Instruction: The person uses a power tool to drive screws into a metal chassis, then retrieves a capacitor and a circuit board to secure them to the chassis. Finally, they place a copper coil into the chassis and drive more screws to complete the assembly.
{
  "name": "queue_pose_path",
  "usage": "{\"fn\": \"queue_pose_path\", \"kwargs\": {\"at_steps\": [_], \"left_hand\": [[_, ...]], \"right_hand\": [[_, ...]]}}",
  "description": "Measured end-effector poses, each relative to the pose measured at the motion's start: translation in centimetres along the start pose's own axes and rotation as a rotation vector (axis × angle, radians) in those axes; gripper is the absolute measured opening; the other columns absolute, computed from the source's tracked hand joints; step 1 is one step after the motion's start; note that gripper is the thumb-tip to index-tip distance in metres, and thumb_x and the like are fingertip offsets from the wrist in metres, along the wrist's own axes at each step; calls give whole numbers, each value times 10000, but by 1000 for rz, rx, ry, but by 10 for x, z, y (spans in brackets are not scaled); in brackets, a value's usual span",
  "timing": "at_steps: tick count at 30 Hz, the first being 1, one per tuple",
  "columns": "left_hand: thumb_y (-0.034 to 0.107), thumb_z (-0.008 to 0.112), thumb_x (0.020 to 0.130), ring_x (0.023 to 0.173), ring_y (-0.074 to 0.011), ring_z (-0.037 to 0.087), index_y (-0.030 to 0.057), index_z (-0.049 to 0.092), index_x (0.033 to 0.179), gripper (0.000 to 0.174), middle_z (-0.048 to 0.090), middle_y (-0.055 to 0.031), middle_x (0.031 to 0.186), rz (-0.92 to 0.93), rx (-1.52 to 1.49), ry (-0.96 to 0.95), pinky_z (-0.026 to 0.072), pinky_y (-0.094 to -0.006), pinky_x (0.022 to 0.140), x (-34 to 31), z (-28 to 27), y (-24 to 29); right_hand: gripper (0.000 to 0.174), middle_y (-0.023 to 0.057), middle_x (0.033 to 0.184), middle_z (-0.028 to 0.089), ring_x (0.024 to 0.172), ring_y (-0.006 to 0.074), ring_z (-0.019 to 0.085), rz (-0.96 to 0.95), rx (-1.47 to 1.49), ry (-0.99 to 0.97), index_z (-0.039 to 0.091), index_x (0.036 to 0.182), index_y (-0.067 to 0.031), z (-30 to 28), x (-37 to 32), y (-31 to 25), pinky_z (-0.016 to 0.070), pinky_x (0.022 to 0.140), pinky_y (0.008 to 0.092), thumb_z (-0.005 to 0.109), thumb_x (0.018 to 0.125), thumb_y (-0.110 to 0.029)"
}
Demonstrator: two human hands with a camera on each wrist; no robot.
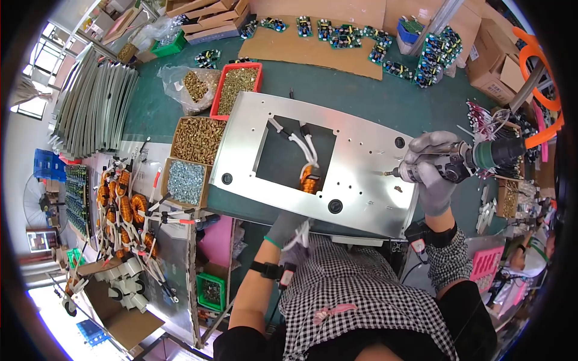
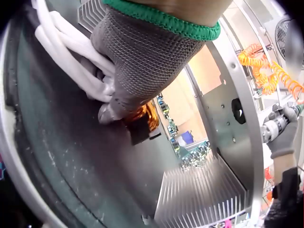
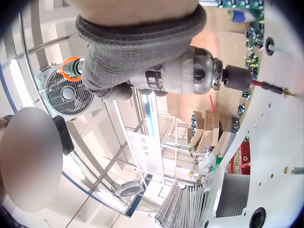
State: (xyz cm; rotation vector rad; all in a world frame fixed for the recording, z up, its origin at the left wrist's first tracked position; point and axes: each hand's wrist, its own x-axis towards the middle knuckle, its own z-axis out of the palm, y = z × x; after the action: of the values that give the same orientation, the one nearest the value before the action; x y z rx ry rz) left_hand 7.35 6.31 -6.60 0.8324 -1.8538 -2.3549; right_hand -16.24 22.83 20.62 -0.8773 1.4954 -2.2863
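Note:
A silver metal panel with a square cutout lies raised over the workbench. My gloved right hand grips an air screwdriver, hose end to the right. A brass-coloured screw sits at the bit's tip, close over the panel's right part. Reaching in beneath the panel's near edge, my gloved left hand holds a copper-wound coil with white-sleeved leads. Through the cutout the coil shows in the head view; most of the left hand's fingers are hidden there. Finned heatsinks stand under the panel.
Boxes of brass fasteners and silver fasteners stand left of the panel, beside a red bin. Circuit boards lie along the back. Several coils are piled at left. An orange hose hangs at right.

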Motion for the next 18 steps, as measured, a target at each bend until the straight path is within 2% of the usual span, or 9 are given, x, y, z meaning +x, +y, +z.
{"fn": "queue_pose_path", "kwargs": {"at_steps": [2, 5, 7, 9, 10, 12, 13, 17, 18], "left_hand": [[124, 551, 885, 860, -176, 599, -3, 529, 1120, 268, 608, -99, 1007, -177, -114, -35, 503, -301, 751, -26, 17, 42], [140, 557, 887, 861, -173, 586, 3, 541, 1094, 249, 616, -103, 963, -112, 282, -86, 497, -300, 764, -25, 26, 59], [129, 561, 869, 856, -218, 598, 1, 571, 1035, 209, 622, -130, 951, -6, 389, -92, 486, -330, 749, -12, 30, 42], [134, 549, 870, 832, -259, 607, 6, 589, 1005, 190, 630, -148, 962, 300, 761, -130, 483, -339, 734, -6, 34, 38], [134, 548, 870, 831, -257, 607, 6, 590, 1005, 191, 630, -148, 961, 358, 813, -123, 483, -339, 734, -4, 39, 38], [135, 548, 871, 830, -255, 607, 6, 590, 1006, 191, 630, -147, 959, 355, 799, -102, 484, -338, 733, 6, 50, 37], [135, 547, 871, 829, -254, 607, 6, 590, 1006, 192, 630, -147, 958, 331, 768, -87, 484, -338, 732, 12, 59, 37], [135, 546, 873, 826, -250, 607, 5, 590, 1007, 193, 631, -145, 954, 225, 637, 2, 484, -336, 731, 32, 87, 38], [135, 545, 873, 826, -248, 607, 4, 591, 1008, 193, 631, -144, 953, 213, 617, 17, 485, -336, 730, 35, 91, 38]], "right_hand": [[443, 140, 941, 591, 714, 131, 577, 2, 0, 18, 445, 1087, -48, 1, -1, -2, 495, 481, 241, 465, 717, 196], [445, 138, 945, 588, 712, 124, 572, 14, -54, -17, 441, 1091, -43, -2, -1, -2, 499, 489, 239, 463, 715, 194], [447, 138, 945, 587, 719, 121, 570, 19, -6, -34, 438, 1093, -39, -4, -1, 0, 501, 500, 237, 462, 713, 196], [449, 139, 945, 585, 737, 120, 570, 6, -8, -18, 432, 1099, -34, -3, -2, 1, 504, 524, 229, 471, 712, 191], [450, 139, 947, 586, 746, 122, 572, 0, 9, -26, 431, 1099, -33, -2, -2, 2, 504, 526, 229, 475, 712, 191], [452, 137, 952, 586, 763, 125, 576, -10, 42, -46, 429, 1101, -31, -5, -1, 3, 505, 532, 229, 482, 710, 190], [458, 134, 960, 592, 793, 134, 585, -15, 18, -60, 436, 1103, -33, -7, -1, 2, 520, 594, 249, 496, 708, 190], [477, 119, 969, 607, 829, 139, 592, -32, 46, -61, 451, 1103, -44, -7, 1, 2, 517, 726, 275, 536, 692, 183], [475, 118, 971, 607, 832, 135, 592, -36, 39, -61, 452, 1100, -43, -7, 0, 3, 513, 724, 269, 541, 690, 178]]}}
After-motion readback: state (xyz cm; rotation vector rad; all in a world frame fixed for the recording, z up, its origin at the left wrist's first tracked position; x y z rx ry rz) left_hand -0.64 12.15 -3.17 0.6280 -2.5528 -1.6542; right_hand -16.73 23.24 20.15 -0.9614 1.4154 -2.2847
